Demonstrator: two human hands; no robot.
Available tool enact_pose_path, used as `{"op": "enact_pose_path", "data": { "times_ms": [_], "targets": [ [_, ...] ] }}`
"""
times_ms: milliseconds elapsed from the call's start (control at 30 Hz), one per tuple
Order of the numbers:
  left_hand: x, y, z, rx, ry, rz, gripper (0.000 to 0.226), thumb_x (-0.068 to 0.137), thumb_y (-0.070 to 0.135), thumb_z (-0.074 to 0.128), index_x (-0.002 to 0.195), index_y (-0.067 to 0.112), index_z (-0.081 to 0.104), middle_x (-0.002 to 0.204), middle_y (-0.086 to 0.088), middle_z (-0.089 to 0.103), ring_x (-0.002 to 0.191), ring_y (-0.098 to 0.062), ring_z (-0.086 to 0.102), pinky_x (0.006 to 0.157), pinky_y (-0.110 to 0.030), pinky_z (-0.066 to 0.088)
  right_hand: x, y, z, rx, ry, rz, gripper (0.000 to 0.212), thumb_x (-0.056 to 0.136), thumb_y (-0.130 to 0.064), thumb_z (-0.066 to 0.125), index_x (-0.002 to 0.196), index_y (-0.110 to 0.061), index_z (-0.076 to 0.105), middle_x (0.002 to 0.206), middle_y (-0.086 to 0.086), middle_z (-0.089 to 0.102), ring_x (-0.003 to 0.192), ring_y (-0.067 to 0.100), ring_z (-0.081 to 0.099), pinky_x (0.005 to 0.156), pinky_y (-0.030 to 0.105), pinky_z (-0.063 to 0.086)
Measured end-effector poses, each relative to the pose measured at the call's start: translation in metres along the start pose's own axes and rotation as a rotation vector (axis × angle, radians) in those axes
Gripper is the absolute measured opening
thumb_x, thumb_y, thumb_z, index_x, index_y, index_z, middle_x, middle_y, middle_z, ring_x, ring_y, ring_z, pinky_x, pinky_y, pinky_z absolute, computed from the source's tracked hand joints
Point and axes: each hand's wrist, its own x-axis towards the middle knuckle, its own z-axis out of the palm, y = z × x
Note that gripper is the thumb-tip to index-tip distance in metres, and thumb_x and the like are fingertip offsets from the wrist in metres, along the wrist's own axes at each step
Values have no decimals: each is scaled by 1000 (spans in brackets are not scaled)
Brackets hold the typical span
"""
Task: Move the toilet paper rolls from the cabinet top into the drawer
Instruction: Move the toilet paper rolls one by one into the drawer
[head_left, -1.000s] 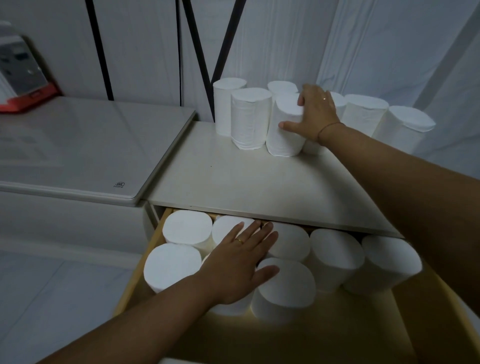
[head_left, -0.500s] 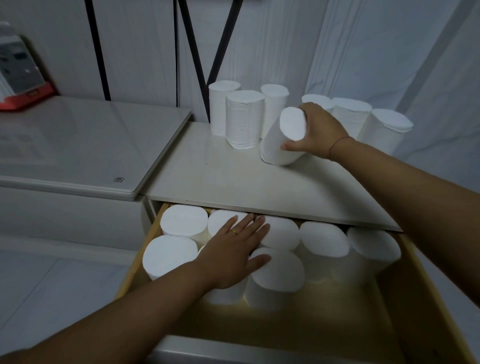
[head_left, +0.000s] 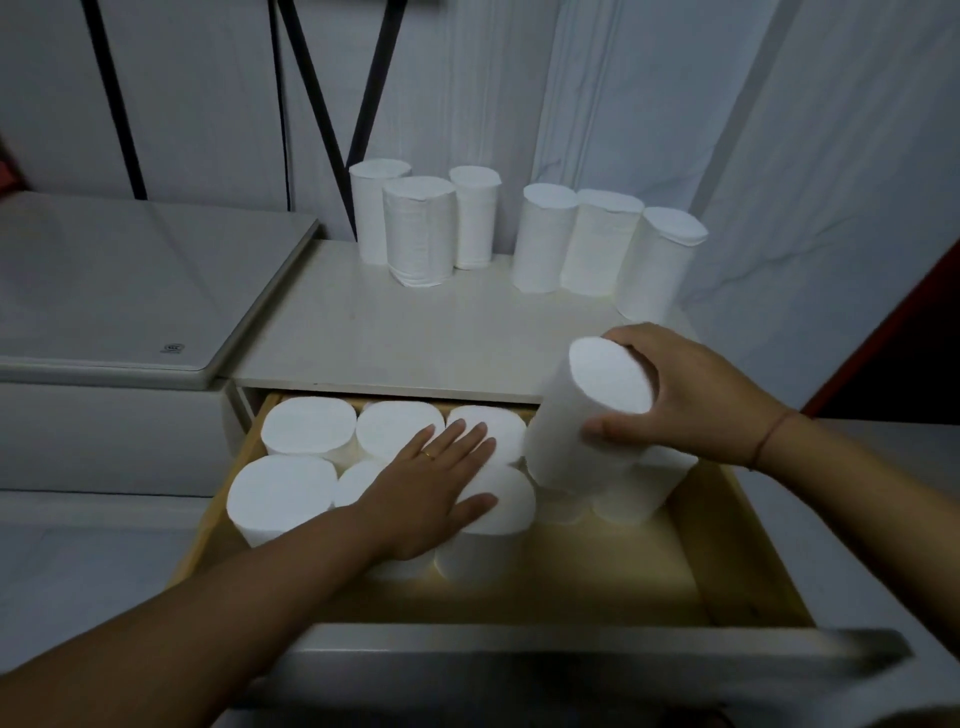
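My right hand (head_left: 691, 400) grips a white toilet paper roll (head_left: 576, 426), tilted, just above the right half of the open wooden drawer (head_left: 727, 561). Several white rolls (head_left: 306, 426) stand upright in the drawer's back and left. My left hand (head_left: 431, 488) lies flat with straight fingers on top of the rolls in the drawer's middle. On the white cabinet top (head_left: 384, 332), several wrapped rolls stand along the wall in two groups: a left group (head_left: 415, 234) and a right group (head_left: 597, 244).
A grey flat-topped appliance (head_left: 130, 280) adjoins the cabinet on the left. The drawer's white front panel (head_left: 519, 654) is close to me. The drawer's front right floor (head_left: 597, 566) is bare wood. A white curtain hangs behind and to the right.
My right hand lifted a roll off the cabinet top and carried it toward me, down over the drawer's right side. My left hand stayed flat on the rolls.
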Motion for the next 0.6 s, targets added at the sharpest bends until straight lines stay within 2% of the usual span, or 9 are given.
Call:
{"op": "enact_pose_path", "data": {
  "times_ms": [133, 200, 267, 333, 467, 600],
  "targets": [
    [-3, 10, 3, 4, 16, 31, 71, 90, 63, 6, 151, 30, -3, 159, 8, -10, 145, -11, -16, 119, -33, -9, -30, 4, 5, 0, -75, -5, 83, 48, -80, 59, 118, -39, 41, 111, -17, 47, 95, 7, 49, 75, 21, 44],
    [-5, 14, 4, 11, 20, 45, 71, 89, 63, 5, 151, 30, -3, 160, 8, -9, 145, -11, -15, 117, -31, -11, -39, 9, 13, -5, -110, 8, 80, 49, -79, 63, 116, -40, 42, 111, -16, 50, 96, 8, 51, 77, 26, 48],
    [-5, 16, 5, 9, 28, 53, 72, 88, 64, 3, 152, 30, -2, 160, 9, -8, 145, -10, -15, 115, -29, -13, -43, 14, 28, -38, -129, 27, 82, 47, -77, 63, 116, -38, 43, 115, -12, 52, 101, 11, 52, 84, 33, 48],
    [-6, 18, 5, 10, 31, 56, 72, 88, 64, 3, 152, 30, -2, 160, 9, -9, 145, -10, -16, 114, -27, -16, -46, 19, 48, -70, -138, 50, 86, 48, -76, 65, 120, -34, 43, 121, -8, 53, 107, 14, 49, 89, 31, 41],
    [-6, 20, 4, 7, 32, 46, 70, 90, 62, 7, 151, 30, -2, 159, 9, -9, 144, -9, -17, 110, -24, -19, -48, 24, 86, -43, -127, 123, 87, 52, -72, 68, 124, -33, 40, 126, -5, 50, 110, 14, 45, 89, 33, 44],
    [-6, 19, 5, 10, 27, 48, 71, 89, 63, 5, 151, 30, -2, 160, 9, -9, 145, -9, -17, 114, -26, -15, -49, 24, 111, -54, -140, 126, 84, 56, -67, 71, 125, -31, 39, 130, -2, 45, 112, 16, 43, 90, 32, 45]
  ]
}}
